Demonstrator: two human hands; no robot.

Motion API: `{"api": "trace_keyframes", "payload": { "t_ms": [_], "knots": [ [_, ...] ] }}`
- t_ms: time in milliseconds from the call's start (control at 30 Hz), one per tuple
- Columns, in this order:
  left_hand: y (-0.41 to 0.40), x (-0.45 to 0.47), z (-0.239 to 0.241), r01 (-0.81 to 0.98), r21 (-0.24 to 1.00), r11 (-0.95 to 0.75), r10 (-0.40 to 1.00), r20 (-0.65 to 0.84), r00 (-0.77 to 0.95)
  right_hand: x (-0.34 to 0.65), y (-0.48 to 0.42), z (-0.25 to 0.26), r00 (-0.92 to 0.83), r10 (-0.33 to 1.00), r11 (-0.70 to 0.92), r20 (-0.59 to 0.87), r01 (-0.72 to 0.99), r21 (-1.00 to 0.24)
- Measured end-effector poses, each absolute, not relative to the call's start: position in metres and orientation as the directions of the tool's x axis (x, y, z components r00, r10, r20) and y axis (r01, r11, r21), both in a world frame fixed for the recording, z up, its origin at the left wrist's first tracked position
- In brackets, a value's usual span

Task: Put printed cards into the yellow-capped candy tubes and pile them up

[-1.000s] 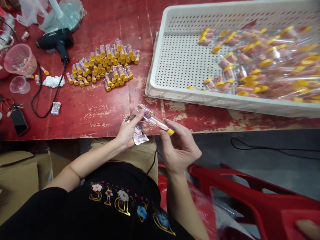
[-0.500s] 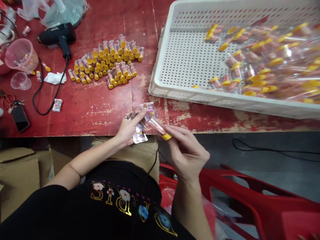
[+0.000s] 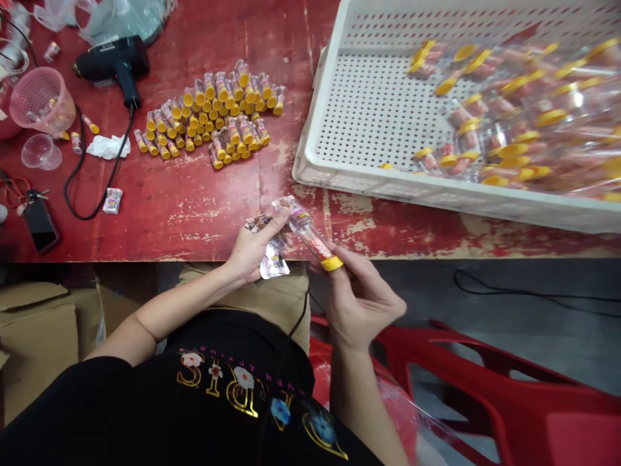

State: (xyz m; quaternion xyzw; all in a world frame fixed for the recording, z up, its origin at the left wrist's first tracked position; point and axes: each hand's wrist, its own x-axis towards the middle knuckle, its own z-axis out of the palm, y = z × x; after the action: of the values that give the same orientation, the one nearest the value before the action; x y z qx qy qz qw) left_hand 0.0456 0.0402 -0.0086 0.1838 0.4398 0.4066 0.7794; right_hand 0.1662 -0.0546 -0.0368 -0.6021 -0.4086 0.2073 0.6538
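Near the table's front edge, my left hand is closed on several thin printed plastic sleeves, thumb on top. One printed sleeve sticks out past the thumb, in line with a small clear tube. My right hand pinches that tube near its yellow cap. Reddish-pink contents show through the wall. The tube's far end meets the sleeve's opening; whether it is inside cannot be made out.
A white perforated crate holds many yellow-capped tubes at the right. Rows of sleeved tubes lie mid-table. A heat gun, pink basket, clear cup, tissue and phone are at left.
The tube has tilted and its cap shifted slightly right. The protruding sleeve has turned to line up with the tube's far end. Both hands keep their hold.
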Motion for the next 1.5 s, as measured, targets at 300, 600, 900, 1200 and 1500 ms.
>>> {"api": "trace_keyframes", "payload": {
  "t_ms": [300, 600, 900, 1200, 1500],
  "knots": [
    [0.037, 0.045, -0.006, -0.432, 0.683, 0.589, 0.808, -0.511, 0.293, 0.174, -0.058, -0.029, 0.478, 0.78, 0.25, 0.404, 0.353, -0.901],
    [0.035, 0.046, -0.008, -0.431, 0.735, 0.523, 0.852, -0.46, 0.249, 0.165, -0.061, -0.03, 0.361, 0.744, 0.337, 0.563, 0.525, -0.782],
    [0.028, 0.045, -0.005, -0.42, 0.717, 0.557, 0.831, -0.468, 0.301, 0.158, -0.061, -0.039, 0.398, 0.777, 0.292, 0.488, 0.46, -0.839],
    [0.015, 0.043, -0.002, -0.344, 0.705, 0.621, 0.778, -0.497, 0.385, 0.152, -0.037, -0.035, 0.473, 0.721, 0.321, 0.506, 0.418, -0.849],
    [0.023, 0.039, -0.007, -0.417, 0.672, 0.612, 0.79, -0.501, 0.352, 0.144, -0.019, -0.04, 0.525, 0.716, 0.311, 0.46, 0.351, -0.883]
  ]
}}
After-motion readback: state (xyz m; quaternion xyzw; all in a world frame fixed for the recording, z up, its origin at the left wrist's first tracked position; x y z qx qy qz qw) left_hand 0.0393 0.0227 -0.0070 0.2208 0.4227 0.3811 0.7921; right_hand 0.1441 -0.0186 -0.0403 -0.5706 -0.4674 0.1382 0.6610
